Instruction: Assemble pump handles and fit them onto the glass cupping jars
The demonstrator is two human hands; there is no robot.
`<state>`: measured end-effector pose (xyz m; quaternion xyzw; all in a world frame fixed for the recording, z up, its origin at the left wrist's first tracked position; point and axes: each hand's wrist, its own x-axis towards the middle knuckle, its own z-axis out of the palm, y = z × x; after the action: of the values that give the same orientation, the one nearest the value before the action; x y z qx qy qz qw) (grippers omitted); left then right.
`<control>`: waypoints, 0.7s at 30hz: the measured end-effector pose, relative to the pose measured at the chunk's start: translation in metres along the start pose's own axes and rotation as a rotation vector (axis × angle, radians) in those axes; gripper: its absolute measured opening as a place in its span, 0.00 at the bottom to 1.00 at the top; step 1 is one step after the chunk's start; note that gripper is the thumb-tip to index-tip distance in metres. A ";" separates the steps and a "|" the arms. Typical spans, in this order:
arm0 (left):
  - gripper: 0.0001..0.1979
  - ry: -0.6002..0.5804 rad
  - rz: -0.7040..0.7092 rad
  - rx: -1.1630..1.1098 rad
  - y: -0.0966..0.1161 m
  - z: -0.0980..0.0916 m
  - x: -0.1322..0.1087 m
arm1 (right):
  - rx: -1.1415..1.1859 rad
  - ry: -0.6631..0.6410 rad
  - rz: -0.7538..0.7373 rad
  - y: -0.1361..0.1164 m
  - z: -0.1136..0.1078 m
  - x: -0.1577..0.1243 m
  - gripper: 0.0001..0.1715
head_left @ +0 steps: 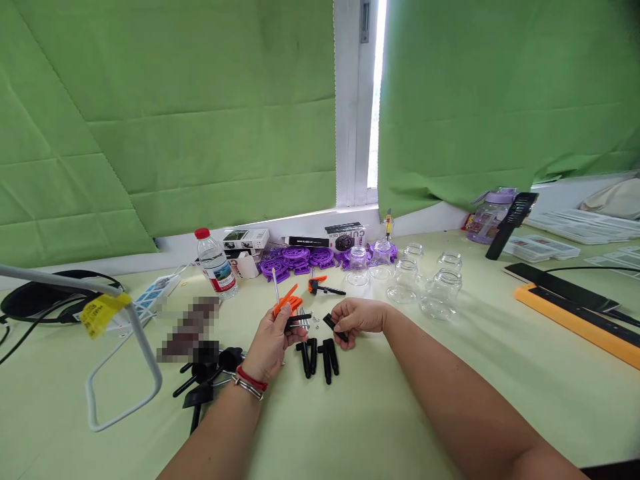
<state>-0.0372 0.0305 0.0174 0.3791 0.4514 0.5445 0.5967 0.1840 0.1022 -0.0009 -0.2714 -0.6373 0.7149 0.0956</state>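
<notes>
My left hand (273, 341) is closed around an orange and black clamp (289, 308) with a thin metal rod sticking up from it. My right hand (359, 319) pinches a small black plastic part (334, 325) just to the right of the clamp. Several black handle pieces (318, 355) lie on the light green table (380, 413) directly below both hands. Another orange and black clamp (323, 287) lies on the table a little beyond the hands. A few tiny metal bits (315, 318) sit between the hands.
Several clear glass jars (425, 280) stand to the right, purple plastic parts (297, 259) and small boxes behind. A water bottle (216, 263) stands at left, near a power strip (150, 293). More black parts (205, 380) lie at lower left. An orange-edged tray (580, 313) lies at right.
</notes>
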 end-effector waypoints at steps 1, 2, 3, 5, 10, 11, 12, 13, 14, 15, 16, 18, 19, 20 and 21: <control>0.16 -0.014 0.006 0.016 0.000 0.000 0.000 | 0.022 -0.006 -0.003 0.002 0.000 0.001 0.14; 0.17 -0.027 0.012 0.032 -0.001 0.000 -0.001 | 0.039 -0.013 -0.005 0.003 -0.001 0.002 0.15; 0.17 -0.038 0.014 0.046 -0.001 0.001 -0.001 | 0.052 -0.018 -0.008 0.004 -0.001 0.003 0.16; 0.17 -0.047 0.015 0.079 -0.001 0.002 -0.003 | 0.067 -0.024 -0.018 0.005 -0.001 0.004 0.18; 0.17 -0.054 -0.001 0.159 0.001 0.003 -0.005 | 0.062 0.039 -0.051 0.007 0.000 0.006 0.20; 0.17 -0.054 -0.004 0.165 0.001 0.003 -0.005 | 0.058 0.074 -0.065 0.007 0.000 0.007 0.21; 0.17 -0.051 -0.006 0.168 0.001 0.003 -0.005 | 0.054 0.116 -0.079 0.007 0.001 0.009 0.21; 0.16 -0.045 -0.009 0.171 0.001 0.002 -0.005 | 0.052 0.157 -0.088 0.007 0.002 0.010 0.22; 0.16 -0.038 -0.010 0.174 0.001 0.002 -0.004 | 0.053 0.193 -0.090 0.007 0.003 0.012 0.23; 0.15 -0.030 -0.011 0.177 0.000 0.002 -0.004 | 0.055 0.221 -0.086 0.008 0.004 0.013 0.23; 0.15 -0.024 -0.012 0.180 0.000 0.002 -0.004 | 0.057 0.242 -0.082 0.008 0.006 0.015 0.24; 0.15 -0.023 -0.018 0.184 0.000 0.002 -0.004 | 0.052 0.265 -0.084 0.007 0.008 0.017 0.24; 0.15 -0.024 -0.022 0.186 0.001 0.002 -0.004 | 0.047 0.269 -0.091 0.007 0.008 0.018 0.24; 0.15 -0.026 -0.026 0.186 0.001 0.003 -0.004 | 0.040 0.270 -0.098 0.007 0.009 0.018 0.24; 0.15 -0.027 -0.028 0.184 0.001 0.003 -0.004 | 0.032 0.268 -0.103 0.007 0.010 0.019 0.24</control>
<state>-0.0348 0.0267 0.0197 0.4333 0.4965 0.4873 0.5729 0.1648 0.1018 -0.0121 -0.3297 -0.6205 0.6764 0.2207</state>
